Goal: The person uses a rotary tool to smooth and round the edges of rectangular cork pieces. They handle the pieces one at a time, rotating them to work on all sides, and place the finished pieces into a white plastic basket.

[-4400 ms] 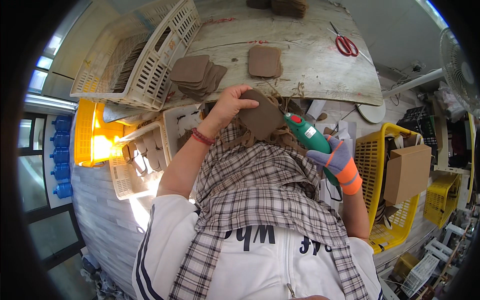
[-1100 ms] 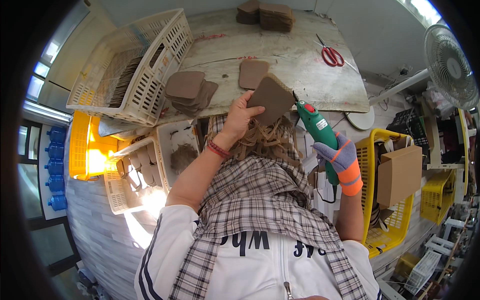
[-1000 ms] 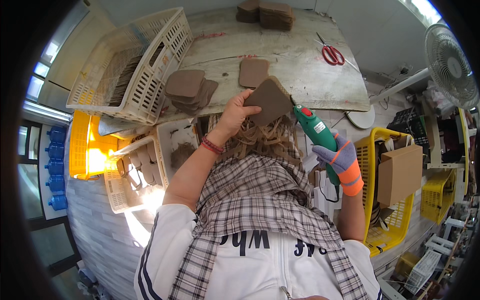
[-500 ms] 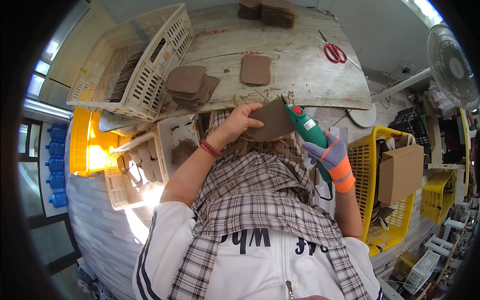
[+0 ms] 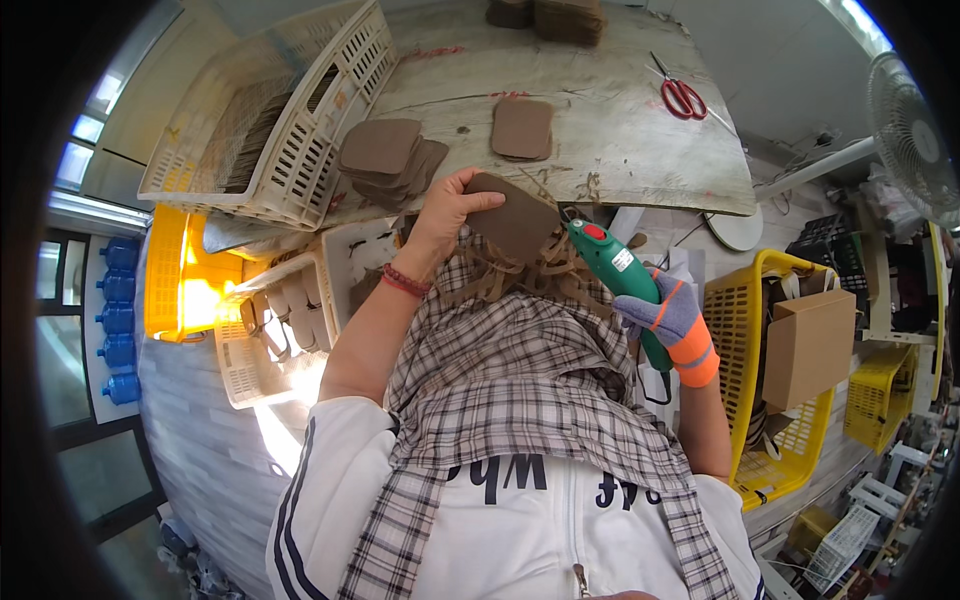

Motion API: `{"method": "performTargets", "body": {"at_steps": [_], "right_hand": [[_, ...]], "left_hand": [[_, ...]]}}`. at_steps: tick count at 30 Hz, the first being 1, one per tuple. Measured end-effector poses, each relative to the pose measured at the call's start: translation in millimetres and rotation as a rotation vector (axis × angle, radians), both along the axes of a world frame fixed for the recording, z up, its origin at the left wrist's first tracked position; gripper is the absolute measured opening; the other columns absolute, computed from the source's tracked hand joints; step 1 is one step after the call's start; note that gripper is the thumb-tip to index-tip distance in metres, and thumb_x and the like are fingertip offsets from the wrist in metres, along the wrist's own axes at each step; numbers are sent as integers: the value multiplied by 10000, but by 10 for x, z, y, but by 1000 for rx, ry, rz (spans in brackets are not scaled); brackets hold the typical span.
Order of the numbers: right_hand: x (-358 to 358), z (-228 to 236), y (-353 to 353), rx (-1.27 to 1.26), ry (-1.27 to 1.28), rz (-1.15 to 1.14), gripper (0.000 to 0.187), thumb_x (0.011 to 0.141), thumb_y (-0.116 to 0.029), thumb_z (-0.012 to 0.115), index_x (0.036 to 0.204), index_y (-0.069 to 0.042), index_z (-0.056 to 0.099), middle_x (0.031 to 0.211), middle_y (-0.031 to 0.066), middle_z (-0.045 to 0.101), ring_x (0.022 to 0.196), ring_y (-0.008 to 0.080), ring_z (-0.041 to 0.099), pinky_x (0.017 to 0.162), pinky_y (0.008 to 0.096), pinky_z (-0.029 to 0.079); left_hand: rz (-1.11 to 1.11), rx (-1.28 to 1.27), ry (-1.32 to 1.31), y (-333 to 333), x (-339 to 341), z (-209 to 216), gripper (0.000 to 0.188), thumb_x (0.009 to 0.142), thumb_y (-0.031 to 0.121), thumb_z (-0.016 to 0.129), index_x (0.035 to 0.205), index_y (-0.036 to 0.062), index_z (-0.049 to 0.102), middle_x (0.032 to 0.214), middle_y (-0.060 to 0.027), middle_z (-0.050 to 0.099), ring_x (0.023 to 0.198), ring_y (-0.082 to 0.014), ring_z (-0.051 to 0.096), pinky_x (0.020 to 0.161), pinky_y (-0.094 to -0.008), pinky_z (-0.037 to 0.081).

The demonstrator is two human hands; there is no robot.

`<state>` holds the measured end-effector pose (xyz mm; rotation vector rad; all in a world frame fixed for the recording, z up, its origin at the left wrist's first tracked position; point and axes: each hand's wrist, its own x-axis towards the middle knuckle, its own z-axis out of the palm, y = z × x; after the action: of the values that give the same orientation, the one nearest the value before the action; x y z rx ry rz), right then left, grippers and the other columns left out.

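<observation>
My bare left hand (image 5: 447, 208) pinches a brown rounded pad (image 5: 512, 215) by its upper left corner, thumb on top. The gloved fingers of my right hand (image 5: 662, 318) wrap round a green handheld electric cutter (image 5: 608, 254) with a red button and a cord. The cutter's tip is at the pad's right corner, where a thin strip sticks up from the edge. Brown trimmings (image 5: 545, 278) lie on my plaid apron (image 5: 500, 345) below the pad. On the table (image 5: 620, 130) are a stack of similar pads (image 5: 385, 150) at left and a smaller pile (image 5: 522, 129) ahead.
A white slatted crate (image 5: 300, 150) holding pads stands at the table's left. Red-handled scissors (image 5: 683, 99) lie at the right, with more stacked pads (image 5: 568, 22) at the far edge. A yellow basket (image 5: 735, 345) with a cardboard box (image 5: 810, 347) stands at my right, near a fan (image 5: 905, 125).
My left hand has shifted left and up and the pad has turned, its right corner now at the cutter's tip. My right hand has moved slightly right, still round the cutter.
</observation>
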<state>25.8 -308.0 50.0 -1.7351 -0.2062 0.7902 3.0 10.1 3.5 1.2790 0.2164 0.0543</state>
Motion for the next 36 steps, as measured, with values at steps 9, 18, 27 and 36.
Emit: {"method": "performTargets", "body": {"at_steps": [9,18,27,36], "right_hand": [[-26,-59,-19,-58,-58,64,438,709,-255,810,960,25,584,679,43,617,553,78,574,490,212,452],[-98,-73,83,-74,-93,61,442,704,-266,814,968,19,602,676,31,626,578,49,572,510,198,456],[-36,-90,263,-107,-178,118,459,711,-306,803,1005,-7,616,682,17,615,567,55,547,511,219,446],[-19,-71,165,-80,-89,39,457,714,-236,802,1030,19,591,734,35,624,591,65,564,530,210,458]], "left_hand": [[-78,69,42,16,-11,54,161,762,12,693,917,19,651,828,-23,671,726,-88,616,681,-225,490],[-203,140,95,-122,-61,29,156,738,11,712,883,11,656,802,-12,666,725,-78,608,678,-230,493],[-399,190,188,-212,-55,64,210,723,-27,686,925,16,650,834,-8,662,735,-73,597,704,-231,491],[-138,103,32,199,-237,143,165,783,12,684,935,34,626,853,-8,644,753,-74,598,704,-221,491]]}}
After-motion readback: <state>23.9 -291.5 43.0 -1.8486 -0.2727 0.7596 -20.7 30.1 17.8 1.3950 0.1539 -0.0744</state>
